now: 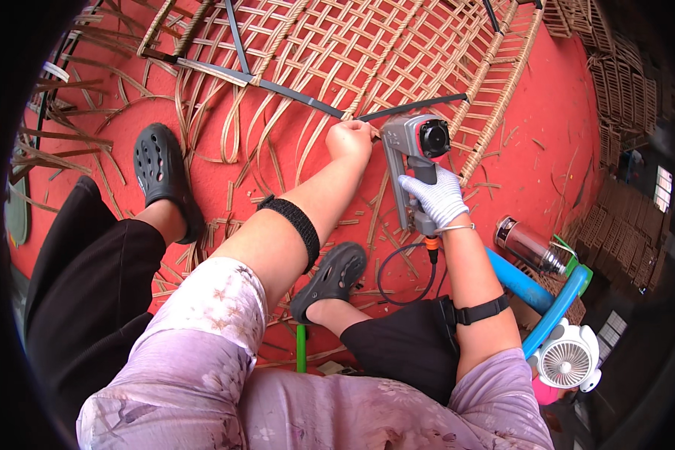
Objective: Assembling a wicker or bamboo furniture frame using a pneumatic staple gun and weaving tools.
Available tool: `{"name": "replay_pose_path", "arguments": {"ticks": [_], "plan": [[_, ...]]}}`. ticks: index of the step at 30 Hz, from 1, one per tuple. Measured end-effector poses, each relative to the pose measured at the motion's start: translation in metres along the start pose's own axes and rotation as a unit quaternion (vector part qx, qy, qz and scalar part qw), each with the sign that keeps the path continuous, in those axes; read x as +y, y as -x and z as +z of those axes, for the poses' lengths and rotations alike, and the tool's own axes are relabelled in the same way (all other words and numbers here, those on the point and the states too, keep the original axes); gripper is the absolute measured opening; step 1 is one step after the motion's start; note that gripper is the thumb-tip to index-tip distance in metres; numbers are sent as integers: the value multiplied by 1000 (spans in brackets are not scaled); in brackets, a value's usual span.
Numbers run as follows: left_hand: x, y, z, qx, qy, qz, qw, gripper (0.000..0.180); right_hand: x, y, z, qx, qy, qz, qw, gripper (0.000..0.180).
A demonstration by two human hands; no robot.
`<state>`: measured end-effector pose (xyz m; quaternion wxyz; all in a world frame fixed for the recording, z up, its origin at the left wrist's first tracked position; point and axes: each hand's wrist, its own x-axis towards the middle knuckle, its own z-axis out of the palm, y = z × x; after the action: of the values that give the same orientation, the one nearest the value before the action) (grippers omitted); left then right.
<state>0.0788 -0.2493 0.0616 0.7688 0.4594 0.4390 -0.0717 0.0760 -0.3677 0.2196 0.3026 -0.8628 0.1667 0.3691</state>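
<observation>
- Head view: left hand, bare, arm reaching far; fingers bunched together on woven panel's near corner.
- Panel lies far, centre, on red floor.
- Right hand, gloved, wrapped firmly round handle of grey nail gun; its nose just right of left fingertips.
- Clear bottle lying right; contents, cannot tell.

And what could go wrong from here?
The bare left hand sits right beside the head of the grey power tool in the gloved right hand, so it might get hurt. The dark cable loops near the right shoe and could snag.
</observation>
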Motion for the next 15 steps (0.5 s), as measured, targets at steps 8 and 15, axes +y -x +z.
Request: {"name": "replay_pose_path", "arguments": {"ticks": [8,15], "plan": [[2,6,1,36,-100,26,994,22,3,-6,0,-6,20,-17,1000,40],[-10,-5,-1,60,-132,16,989,17,-5,-4,3,-30,-7,-29,999,38]]}}
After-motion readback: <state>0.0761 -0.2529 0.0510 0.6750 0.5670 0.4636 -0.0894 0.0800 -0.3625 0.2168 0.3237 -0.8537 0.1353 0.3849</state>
